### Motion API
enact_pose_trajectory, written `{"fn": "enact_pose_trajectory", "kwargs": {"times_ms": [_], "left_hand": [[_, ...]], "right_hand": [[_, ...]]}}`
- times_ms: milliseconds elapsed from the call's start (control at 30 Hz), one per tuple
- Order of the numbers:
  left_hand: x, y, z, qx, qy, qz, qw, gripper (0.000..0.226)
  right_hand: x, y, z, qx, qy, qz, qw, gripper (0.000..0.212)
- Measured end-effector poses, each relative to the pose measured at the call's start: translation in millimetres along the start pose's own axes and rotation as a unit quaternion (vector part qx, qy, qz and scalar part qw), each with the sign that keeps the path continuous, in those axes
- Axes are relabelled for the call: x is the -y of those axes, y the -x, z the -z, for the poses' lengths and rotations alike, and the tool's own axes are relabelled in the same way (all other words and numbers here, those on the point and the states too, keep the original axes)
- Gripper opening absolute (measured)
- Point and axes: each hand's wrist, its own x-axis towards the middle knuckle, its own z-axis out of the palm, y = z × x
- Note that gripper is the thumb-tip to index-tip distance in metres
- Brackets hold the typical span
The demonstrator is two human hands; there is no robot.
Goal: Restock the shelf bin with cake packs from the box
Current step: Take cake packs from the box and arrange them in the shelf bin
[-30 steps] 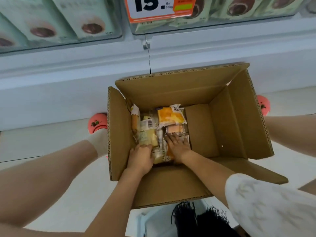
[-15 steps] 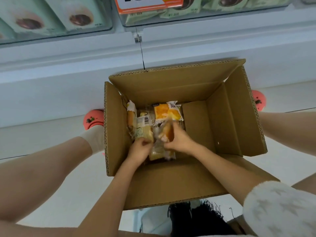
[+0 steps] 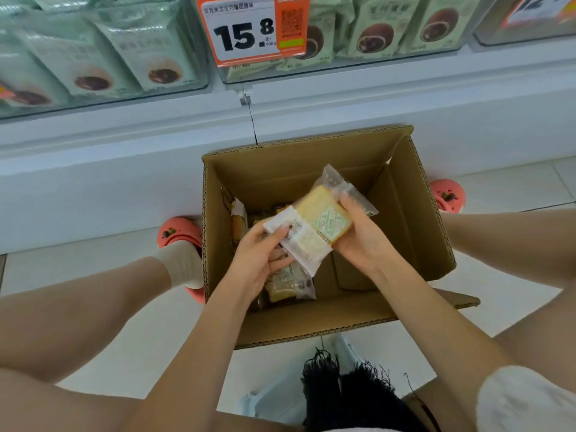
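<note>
An open cardboard box (image 3: 405, 219) stands on the floor between my legs. Above its opening I hold a clear-wrapped cake pack (image 3: 314, 226) with yellow sponge, tilted, between both hands. My left hand (image 3: 258, 260) grips its lower left end and my right hand (image 3: 361, 235) cups its right side. More cake packs (image 3: 290, 285) lie in the left half of the box, partly hidden by my hands. The clear shelf bin (image 3: 343, 35) with pale green packs sits above, behind an orange price tag (image 3: 252, 29).
A white shelf base (image 3: 124, 157) runs across behind the box. Another clear bin (image 3: 93, 57) of green packs is at upper left. My pink shoes (image 3: 179, 233) flank the box. The box's near flap (image 3: 311, 325) folds toward me.
Both hands have come up out of the box holding a cake pack, which was lying inside before. The view has tilted up, showing more of the shelf bins.
</note>
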Motion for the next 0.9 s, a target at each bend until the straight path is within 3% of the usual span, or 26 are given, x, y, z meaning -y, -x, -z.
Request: {"fn": "enact_pose_trajectory", "kwargs": {"times_ms": [100,233,333,367,433,467,500,533,567,600,633,733,767,800,900], "left_hand": [[-2,9,-4,0.003,0.005,-0.026,1.0,0.026],[-3,15,-4,0.006,0.018,-0.027,0.999,0.027],[-3,14,-1,-0.023,0.058,0.004,0.998,0.04],[-3,14,1,-0.02,0.078,0.037,0.996,0.052],[-9,15,6,0.048,0.113,0.119,0.985,0.08],[-13,17,8,0.107,0.126,0.138,0.977,0.089],[-18,20,9,0.152,0.138,0.141,0.969,0.09],[-24,22,10,0.177,0.143,0.133,0.965,0.083],[-31,23,9,0.189,0.125,0.112,0.968,0.071],[-35,23,10,0.194,0.096,0.083,0.973,0.062],[-36,22,13,0.194,0.076,0.058,0.976,0.062],[-38,22,19,0.198,0.08,0.017,0.977,0.083],[-37,22,18,0.202,0.092,0.004,0.975,0.085],[-37,23,17,0.207,0.097,-0.006,0.973,0.084],[-36,29,9,0.235,0.034,-0.013,0.971,0.085]], "right_hand": [[-2,6,0,-0.076,-0.023,0.02,0.997,0.033],[0,15,-10,-0.089,-0.009,0.052,0.995,0.027],[-1,25,-23,-0.076,0.098,0.202,0.971,0.026],[-1,29,-26,-0.065,0.194,0.274,0.94,0.028],[-4,35,-29,0.006,0.423,0.377,0.824,0.038],[-7,36,-28,0.058,0.552,0.397,0.731,0.043],[-8,36,-28,0.103,0.669,0.403,0.616,0.047],[-9,36,-26,0.135,0.748,0.392,0.518,0.051],[-10,37,-22,0.151,0.788,0.369,0.47,0.057],[-9,39,-19,0.155,0.792,0.345,0.479,0.065],[-7,43,-18,0.152,0.766,0.325,0.533,0.072],[3,54,-24,0.092,0.542,0.255,0.796,0.073],[6,55,-26,0.053,0.45,0.243,0.858,0.067],[8,54,-28,0.016,0.38,0.224,0.897,0.059],[12,47,-36,-0.028,0.285,0.121,0.95,0.046]]}}
